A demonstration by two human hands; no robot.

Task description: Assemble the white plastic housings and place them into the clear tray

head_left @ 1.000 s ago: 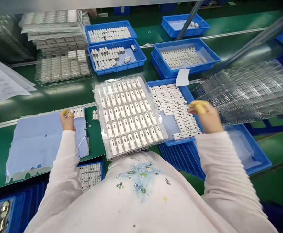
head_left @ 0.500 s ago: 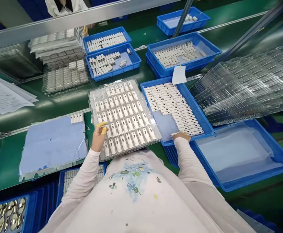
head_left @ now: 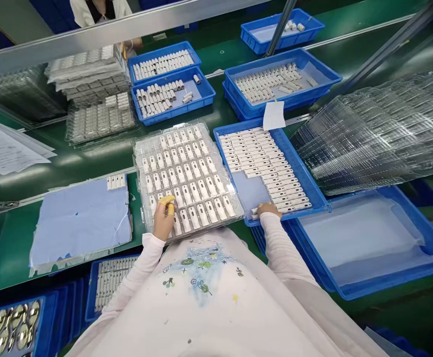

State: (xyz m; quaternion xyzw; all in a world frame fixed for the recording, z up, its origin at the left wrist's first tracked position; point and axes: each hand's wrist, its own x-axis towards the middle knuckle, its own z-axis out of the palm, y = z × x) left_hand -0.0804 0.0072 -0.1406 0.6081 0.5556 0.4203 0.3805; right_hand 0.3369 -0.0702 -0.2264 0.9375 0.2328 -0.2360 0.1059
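Observation:
My left hand (head_left: 163, 218), with yellow finger covers, is over the lower left part of a clear plastic tray (head_left: 241, 210). Its fingers are curled together; whatever they may pinch is hidden. Rows of white casings (head_left: 188, 171), each with a dark oval opening, fill most of the tray's pockets. My right hand (head_left: 269, 209) is closed at the near end of a blue bin (head_left: 322, 202). The end of a white tubular part (head_left: 254, 211) sticks out to the left of its fingers. More such white parts (head_left: 276, 166) lie in close rows there, on a pale blue liner (head_left: 248, 188).
Small blue bins of short white parts (head_left: 174, 101) stand behind. Stacked clear trays (head_left: 380, 134) lean at right above a blue bin with liner sheets (head_left: 365, 238). At left is a blue-topped board (head_left: 82, 218). Another person (head_left: 99, 10) is beyond the metal rail (head_left: 90, 27).
My left hand has moved right and slightly down over the clear tray. My right hand has shifted a little left, and a white part's end shows beside its fingers.

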